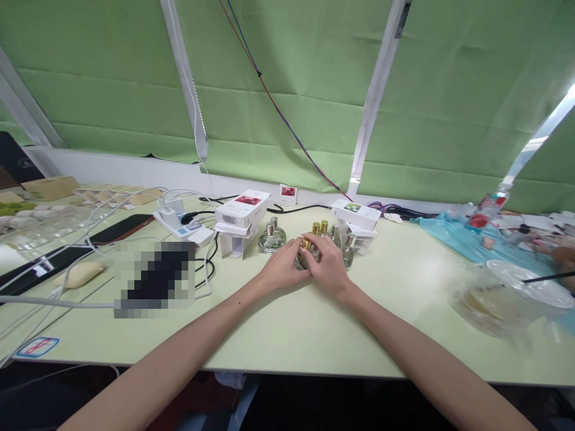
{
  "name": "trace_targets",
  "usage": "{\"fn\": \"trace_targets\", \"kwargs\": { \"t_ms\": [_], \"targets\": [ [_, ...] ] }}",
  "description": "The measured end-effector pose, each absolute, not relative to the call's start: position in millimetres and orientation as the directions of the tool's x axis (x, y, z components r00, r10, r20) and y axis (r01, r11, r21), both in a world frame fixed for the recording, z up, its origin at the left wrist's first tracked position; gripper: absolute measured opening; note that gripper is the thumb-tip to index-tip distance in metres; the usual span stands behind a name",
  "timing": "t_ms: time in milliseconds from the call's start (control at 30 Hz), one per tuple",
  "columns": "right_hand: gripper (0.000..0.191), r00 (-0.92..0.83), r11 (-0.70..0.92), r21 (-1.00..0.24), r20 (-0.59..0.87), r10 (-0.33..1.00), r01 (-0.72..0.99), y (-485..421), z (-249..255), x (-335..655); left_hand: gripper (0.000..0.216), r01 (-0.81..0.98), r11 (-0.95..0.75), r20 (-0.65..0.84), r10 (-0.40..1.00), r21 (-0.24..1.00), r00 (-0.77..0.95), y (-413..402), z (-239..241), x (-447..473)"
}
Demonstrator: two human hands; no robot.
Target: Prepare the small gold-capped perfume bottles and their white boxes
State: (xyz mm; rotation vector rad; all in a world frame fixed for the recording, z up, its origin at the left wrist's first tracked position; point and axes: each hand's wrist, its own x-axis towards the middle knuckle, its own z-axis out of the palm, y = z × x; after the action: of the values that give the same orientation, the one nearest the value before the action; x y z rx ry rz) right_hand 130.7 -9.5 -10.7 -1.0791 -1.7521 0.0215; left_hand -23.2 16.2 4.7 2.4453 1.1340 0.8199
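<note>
Holding a gold-capped glass bottle (306, 244) between them, the left hand (283, 264) and right hand (331, 264) meet above the table (291, 338), fingers curled against its sides; whether its base touches down is hidden. Silver-capped bottles (272, 236) stand beyond the left hand, near a white box (242, 209) with a red picture.

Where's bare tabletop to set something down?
Widest: pale green tabletop between the rightmost silver-capped glass bottle and the clear plastic cup with white lid. Another patch lies between the left forearm and right forearm, toward the front edge. Crowded: left, under tangled white cables; far right, on the light blue plastic sheet.
</note>
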Motion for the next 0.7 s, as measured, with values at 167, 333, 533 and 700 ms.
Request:
{"fn": "trace_targets", "kwargs": {
  "t_ms": [167, 333, 533, 700],
  "targets": [
    [0.032, -0.060, 0.592, -0.477, 0.745, 0.665, 0.650, -10.2, -10.0, 130.3, 0.041, 0.603, -0.625, 0.358, 0.779, 0.495, 0.514, 16.4, 4.4, -23.0],
    [0.031, -0.063, 0.586, -0.474, 0.740, 0.669, 0.657, -11.6, -8.9, 130.2, 0.044, 0.584, -0.631, 0.367, 0.774, 0.512, 0.515, 17.4, 2.5, -23.9],
    [0.031, -0.065, 0.584, -0.462, 0.745, 0.664, 0.668, -11.2, -8.6, 130.2, 0.042, 0.572, -0.620, 0.357, 0.781, 0.537, 0.512, 18.7, 1.6, -24.1],
    [0.031, -0.059, 0.576, -0.476, 0.735, 0.676, 0.665, -11.9, -7.1, 129.5, 0.041, 0.561, -0.621, 0.350, 0.778, 0.547, 0.521, 18.8, 2.9, -24.3]
  ]
}}
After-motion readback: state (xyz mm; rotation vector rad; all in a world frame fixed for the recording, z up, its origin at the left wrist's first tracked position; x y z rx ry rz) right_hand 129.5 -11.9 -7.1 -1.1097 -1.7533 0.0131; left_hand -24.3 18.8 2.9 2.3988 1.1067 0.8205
